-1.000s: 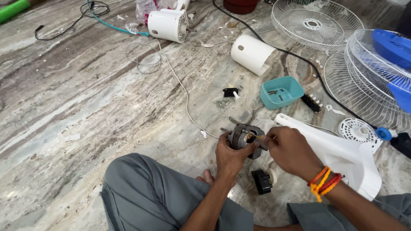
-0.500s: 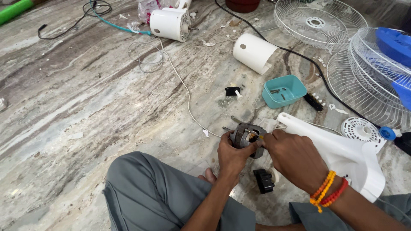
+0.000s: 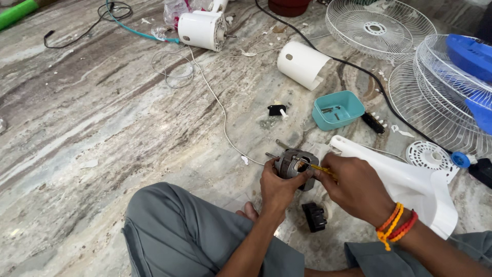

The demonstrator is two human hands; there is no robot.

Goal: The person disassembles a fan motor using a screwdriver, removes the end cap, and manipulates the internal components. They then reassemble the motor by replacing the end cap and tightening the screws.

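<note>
A streaked grey-and-brown marble floor [image 3: 87, 128] carries the parts of a dismantled fan, seen from above the seated person's grey-trousered knees [image 3: 189, 236]. At far left lies a green tube [image 3: 18, 11], and beside it a thin black cable [image 3: 87, 25] in loose loops. Further right, a white cylindrical motor housing [image 3: 201, 30] lies on its side, a thin white wire [image 3: 220, 107] trailing from it toward the near middle. A white curved plastic cover [image 3: 302, 64] lies right of centre, crossed behind by a thick black cord [image 3: 359, 77].

A small teal rectangular plastic tray [image 3: 338, 110] sits just beyond the hands; it holds a few small dark parts, too small to tell apart. Just beside it on the floor are a small black switch piece [image 3: 277, 110] and a black plug-like part [image 3: 372, 122].

In the near middle, the left hand [image 3: 277, 187] is clasped around a grey metal motor core with copper windings [image 3: 296, 165], held just above the floor. The right hand [image 3: 356, 187], orange and red thread bands at its wrist, pinches a thin yellow-handled tool [image 3: 323, 168] whose tip meets the motor core. A small black block [image 3: 313, 216] lies on the floor between the forearms. A white plastic fan body [image 3: 410, 184] lies at right, with white wire fan grilles [image 3: 379, 31] and a blue fan blade [image 3: 471, 54] beyond.
</note>
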